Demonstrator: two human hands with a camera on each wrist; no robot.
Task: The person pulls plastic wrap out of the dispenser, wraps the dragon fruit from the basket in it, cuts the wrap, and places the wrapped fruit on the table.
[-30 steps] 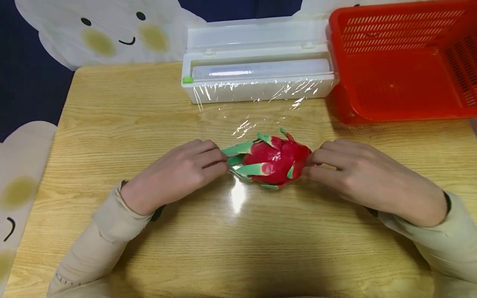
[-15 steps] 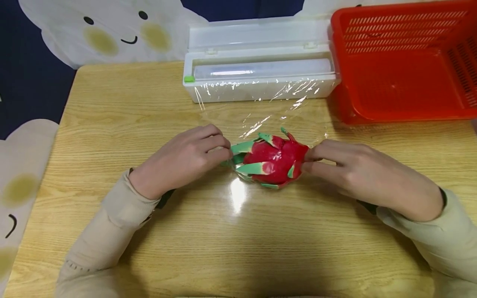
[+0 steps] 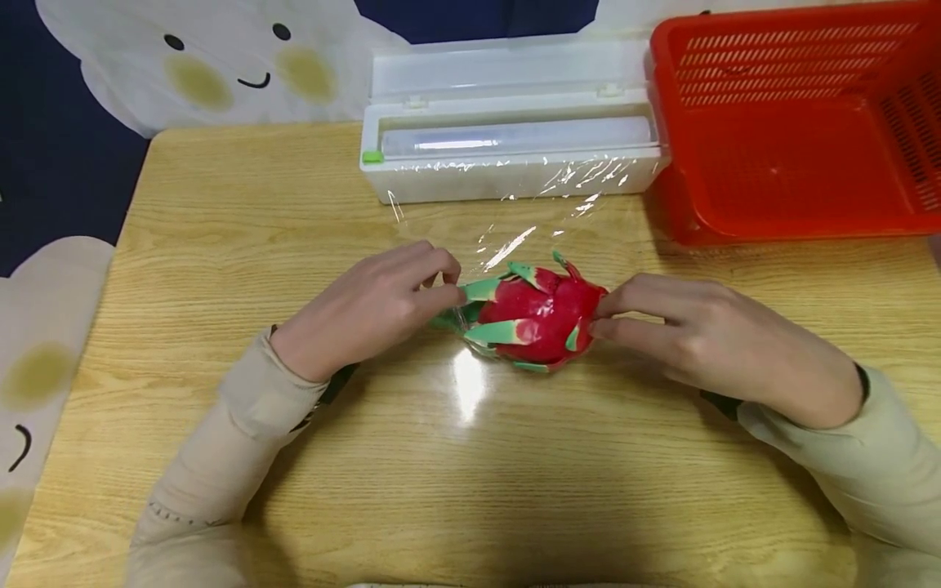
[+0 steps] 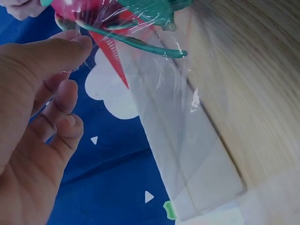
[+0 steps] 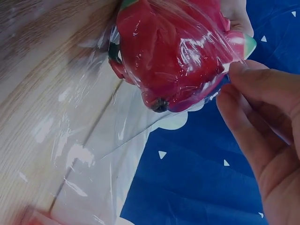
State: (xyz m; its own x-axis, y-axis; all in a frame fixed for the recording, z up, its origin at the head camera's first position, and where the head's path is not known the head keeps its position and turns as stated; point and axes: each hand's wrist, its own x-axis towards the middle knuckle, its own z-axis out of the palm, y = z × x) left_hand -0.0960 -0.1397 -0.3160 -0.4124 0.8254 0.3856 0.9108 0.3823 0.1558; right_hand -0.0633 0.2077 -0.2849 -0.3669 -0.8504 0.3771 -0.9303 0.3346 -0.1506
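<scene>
A red dragon fruit (image 3: 540, 314) with green-tipped scales lies on its side at the table's middle. Clear cling film (image 5: 70, 150) drapes over it, glossy and creased, and stretches back to the box. In the left wrist view, the thumb and forefinger of my left hand (image 4: 42, 93) pinch the film beside the long green tips. On the opposite side, my right hand (image 3: 698, 343) is at the fruit's blunt end. The right wrist view shows that hand (image 5: 267, 108) pinching the film edge between thumb and forefinger, close against the fruit.
Behind the fruit stands a white dispenser box (image 3: 515, 178), its lid raised and a film roll (image 3: 515, 137) inside. A red plastic basket (image 3: 794, 171) sits at the back right. Blue cloth with white cloud shapes (image 3: 250, 61) borders the wooden table (image 3: 470, 490).
My left hand has moved right and slightly back, nearer the fruit, drawing in the film. The right hand has edged a little left over the blunt end. The fruit stays nearly in place.
</scene>
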